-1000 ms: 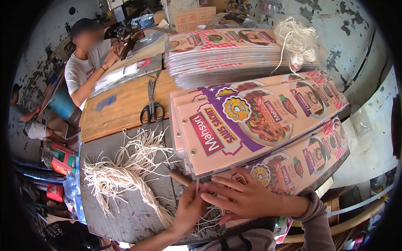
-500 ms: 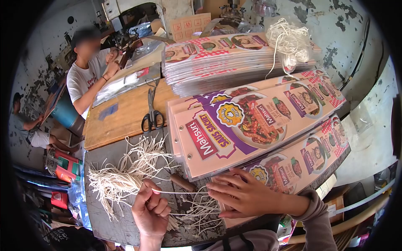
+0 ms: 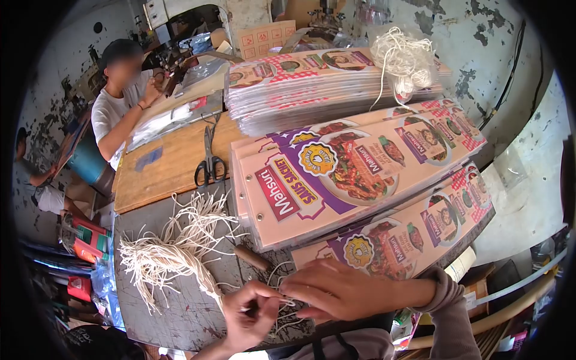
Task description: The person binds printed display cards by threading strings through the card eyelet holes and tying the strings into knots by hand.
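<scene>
My left hand [image 3: 253,313] pinches a white string [image 3: 290,302] between thumb and forefinger at the front of the table. My right hand [image 3: 345,290] meets it there, fingers curved over the same string, its fingertips partly hidden. Beneath the right hand lies a printed plastic-covered sheet [image 3: 414,237] showing food pictures. Another stack of such sheets [image 3: 354,168], with metal eyelets at its left end, lies just behind. A bundle of cut white strings [image 3: 174,258] rests left of my hands. Near my fingers is a brown wooden handle [image 3: 252,258]; loose string ends lie around it.
Black-handled scissors [image 3: 210,162] lie on a wooden board [image 3: 180,159]. A tall stack of printed sheets [image 3: 300,93] stands behind, with a bag of white string [image 3: 405,60] on top. Across the table a person [image 3: 123,99] works by a machine; another person sits far left.
My left hand has moved right and slightly down, drawing the string end to my right hand. My right hand has curled from lying flat on the sheet toward the left fingertips.
</scene>
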{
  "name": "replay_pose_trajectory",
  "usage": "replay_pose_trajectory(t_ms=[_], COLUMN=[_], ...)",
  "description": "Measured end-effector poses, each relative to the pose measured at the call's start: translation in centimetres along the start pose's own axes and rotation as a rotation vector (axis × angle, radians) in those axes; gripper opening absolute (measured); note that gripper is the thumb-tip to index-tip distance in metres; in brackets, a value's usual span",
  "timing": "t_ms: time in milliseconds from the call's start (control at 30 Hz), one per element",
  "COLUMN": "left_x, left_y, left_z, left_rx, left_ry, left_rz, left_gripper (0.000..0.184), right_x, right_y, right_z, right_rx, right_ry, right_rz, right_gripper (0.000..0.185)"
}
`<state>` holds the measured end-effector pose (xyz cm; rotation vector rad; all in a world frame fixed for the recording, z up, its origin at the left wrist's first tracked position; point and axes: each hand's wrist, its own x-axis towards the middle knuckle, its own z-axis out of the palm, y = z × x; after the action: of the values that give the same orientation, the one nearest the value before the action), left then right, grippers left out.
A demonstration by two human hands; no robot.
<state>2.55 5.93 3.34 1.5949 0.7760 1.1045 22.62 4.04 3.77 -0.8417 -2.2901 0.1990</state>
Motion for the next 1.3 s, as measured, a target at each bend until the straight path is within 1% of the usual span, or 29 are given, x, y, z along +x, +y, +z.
replay_pose_trajectory(t_ms=[33, 100, 133, 167, 200, 233, 267, 300, 333, 367, 400, 433, 467, 533, 567, 633, 767, 833, 867, 933, 967, 1000, 1067, 1133, 1167, 1200, 1233, 1267, 1300], left_x=[-0.2, -0.6, -0.7, -0.7, -0.6, -0.6, -0.6, -0.7, -0.7, -0.9, -1.1, -1.4, -1.4, -1.5, -1.3, -1.2, -1.6, -1.5, -1.6, -1.8, -2.1, -2.1, -1.8, -2.0, -2.2, -2.2, -1.9, -2.1, -2.0], left_y=[-0.2, -0.8, -0.8, -0.7, -0.6, -0.6, -0.5, -0.5, -0.6, -0.7, -0.9, -1.3, -1.7, -2.4, -2.7, -2.9, -2.7, -2.9, -2.9, -2.8, -2.5, -2.7, -3.3, -3.2, -3.1, -3.1, -3.1, -3.2, -3.3], left_z=[0.3, 0.7, 0.8, 0.8, 0.9, 1.1, 1.4, 1.7, 2.0, 2.2, 2.4, 2.6, 2.8, 3.0, 3.1, 3.4, 3.5, 3.3, 3.4, 3.8, 3.8, 3.9, 4.0, 4.3, 4.2, 4.0, 3.3, 3.1, 3.0], left_rx=[-0.002, 0.061, 0.063, 0.039, 0.014, 0.017, -0.056, -0.129, -0.127, -0.244, -0.362, -0.355, -0.354, -0.208, -0.208, 0.004, 0.038, -0.010, -0.011, -0.217, -0.216, -0.219, -0.140, -0.172, -0.119, -0.064, -0.017, -0.010, 0.032], left_ry=[-0.001, 0.014, 0.013, 0.006, -0.001, -0.003, 0.021, 0.043, 0.042, 0.093, 0.146, 0.153, 0.156, 0.156, 0.156, 0.185, 0.197, 0.050, 0.048, -0.061, -0.088, -0.085, -0.091, -0.079, -0.090, -0.101, -0.188, -0.191, -0.221], left_rz=[-0.003, -0.011, -0.009, -0.050, -0.091, -0.084, -0.140, -0.196, -0.190, -0.268, -0.348, -0.331, -0.330, -0.095, -0.094, 0.128, 0.112, 0.168, 0.174, 0.101, 0.037, 0.050, 0.230, 0.253, 0.242, 0.230, 0.237, 0.233, 0.255], left_gripper=[0.003, 0.008, 0.008, 0.006, 0.004, 0.004, 0.008, 0.018, 0.018, 0.024, 0.031, 0.033, 0.033, 0.036, 0.036, 0.041, 0.043, 0.047, 0.047, 0.049, 0.052, 0.052, 0.044, 0.040, 0.040, 0.041, 0.058, 0.058, 0.067], right_x=[0.2, 0.3, 0.4, 0.4, 0.4, 0.3, 0.2, 0.1, 0.0, 0.2, 0.3, 0.4, 0.3, 0.1, 0.1, 0.1, -0.4, -0.6, -0.7, -1.0, -1.1, -1.3, -1.2, -0.9, -1.2, -1.2, -1.2, -1.2, -1.1], right_y=[-0.5, -1.0, -1.1, -1.3, -1.6, -1.7, -1.8, -1.7, -1.6, -1.4, -1.2, -1.0, -0.8, -0.6, -0.7, -1.0, -1.4, -1.2, -1.3, -1.5, -1.5, -1.6, -1.5, -1.6, -1.5, -1.3, -1.2, -1.2, -1.2], right_z=[0.1, 0.0, -0.1, -0.2, -0.2, -0.2, -0.1, 0.0, 0.1, 0.1, 0.0, 0.0, 0.2, 0.6, 0.8, 1.2, 0.7, 1.5, 1.6, 1.6, 1.7, 1.7, 1.7, 2.0, 2.0, 1.8, 1.7, 1.8, 1.9], right_rx=[0.059, 0.068, 0.075, 0.072, 0.089, 0.106, 0.102, 0.072, 0.042, 0.038, 0.037, 0.038, 0.040, 0.137, 0.137, 0.223, 0.197, 0.322, 0.317, 0.322, 0.314, 0.302, 0.281, 0.340, 0.325, 0.330, 0.395, 0.455, 0.450], right_ry=[0.076, 0.092, 0.111, 0.117, 0.086, 0.055, 0.059, 0.070, 0.081, 0.084, 0.114, 0.143, 0.143, 0.239, 0.239, 0.364, 0.330, 0.347, 0.350, 0.269, 0.264, 0.238, 0.211, 0.317, 0.290, 0.290, 0.281, 0.274, 0.282], right_rz=[-0.010, 0.000, 0.005, 0.002, 0.054, 0.105, 0.102, 0.117, 0.132, 0.128, 0.134, 0.140, 0.137, 0.175, 0.174, 0.201, 0.192, 0.136, 0.134, 0.157, 0.151, 0.163, 0.161, 0.108, 0.105, 0.097, 0.091, 0.084, 0.078], right_gripper=[0.045, 0.044, 0.043, 0.043, 0.047, 0.052, 0.052, 0.052, 0.051, 0.051, 0.044, 0.038, 0.038, 0.033, 0.033, 0.028, 0.027, 0.023, 0.023, 0.025, 0.025, 0.027, 0.028, 0.029, 0.029, 0.029, 0.028, 0.028, 0.028])
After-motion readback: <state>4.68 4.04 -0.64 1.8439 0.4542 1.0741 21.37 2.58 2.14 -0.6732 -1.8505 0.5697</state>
